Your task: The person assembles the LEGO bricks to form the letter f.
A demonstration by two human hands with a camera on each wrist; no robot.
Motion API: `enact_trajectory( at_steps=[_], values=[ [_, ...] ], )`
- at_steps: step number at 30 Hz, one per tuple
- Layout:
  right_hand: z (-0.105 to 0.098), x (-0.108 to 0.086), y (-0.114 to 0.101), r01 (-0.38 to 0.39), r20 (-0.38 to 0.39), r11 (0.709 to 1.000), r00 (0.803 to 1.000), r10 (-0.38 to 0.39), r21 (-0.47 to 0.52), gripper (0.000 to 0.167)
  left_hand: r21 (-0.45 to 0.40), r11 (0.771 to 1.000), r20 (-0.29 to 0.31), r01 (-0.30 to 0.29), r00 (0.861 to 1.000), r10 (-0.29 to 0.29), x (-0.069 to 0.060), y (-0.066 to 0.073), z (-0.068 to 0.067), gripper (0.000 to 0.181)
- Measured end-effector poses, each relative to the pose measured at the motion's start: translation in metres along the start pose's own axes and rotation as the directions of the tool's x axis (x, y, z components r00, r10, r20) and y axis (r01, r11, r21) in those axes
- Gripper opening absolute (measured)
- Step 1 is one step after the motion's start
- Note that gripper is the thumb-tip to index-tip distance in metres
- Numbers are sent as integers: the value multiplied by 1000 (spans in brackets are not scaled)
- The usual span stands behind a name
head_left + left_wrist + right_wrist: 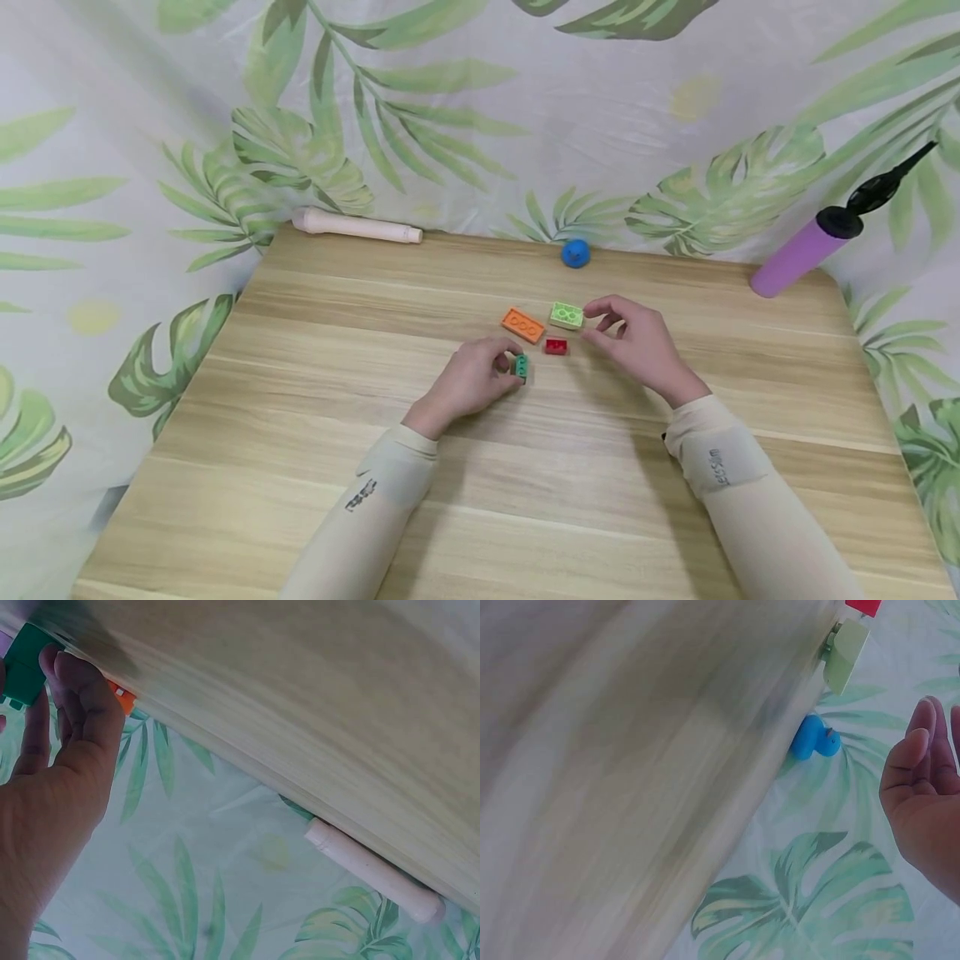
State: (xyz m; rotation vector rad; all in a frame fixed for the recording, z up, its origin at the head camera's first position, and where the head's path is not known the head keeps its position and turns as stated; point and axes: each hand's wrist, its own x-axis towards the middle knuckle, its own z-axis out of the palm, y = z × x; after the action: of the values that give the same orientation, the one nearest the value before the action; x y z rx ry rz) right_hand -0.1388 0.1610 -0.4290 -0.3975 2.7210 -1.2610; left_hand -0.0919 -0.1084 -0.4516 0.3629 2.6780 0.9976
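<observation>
Wood-grain counter (300,375), leaf-print cloth (585,100) behind. Left hand (472,377): fingers pinching a green plastic stud brick (521,367). Right hand (636,340): fingers parted, holding nothing, just beside a pale-green plastic brick (566,315). Small red plastic brick (556,346) between hands, orange oblong plastic brick (522,325) just beyond left. One brick gripped, three loose, none joined.

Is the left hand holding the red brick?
No, the left hand pinches the green brick, while the red brick lies on the table.
</observation>
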Motion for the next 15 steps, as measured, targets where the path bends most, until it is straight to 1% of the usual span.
enact_trajectory(
  at_steps=[5, 10, 15],
  values=[
    [7, 12, -9, 45, 32, 999, 998, -46, 4, 32, -8, 1000, 0, -3, 1000, 3, 1, -2, 1, 35],
    [17, 24, -16, 93, 52, 995, 994, -92, -28, 35, -11, 1000, 6, -3, 1000, 3, 1, -4, 2, 35],
    [29, 32, -22, 111, 84, 993, 991, -107, -44, 37, 2, 1000, 2, -2, 1000, 2, 0, -6, 1, 34]
  ],
)
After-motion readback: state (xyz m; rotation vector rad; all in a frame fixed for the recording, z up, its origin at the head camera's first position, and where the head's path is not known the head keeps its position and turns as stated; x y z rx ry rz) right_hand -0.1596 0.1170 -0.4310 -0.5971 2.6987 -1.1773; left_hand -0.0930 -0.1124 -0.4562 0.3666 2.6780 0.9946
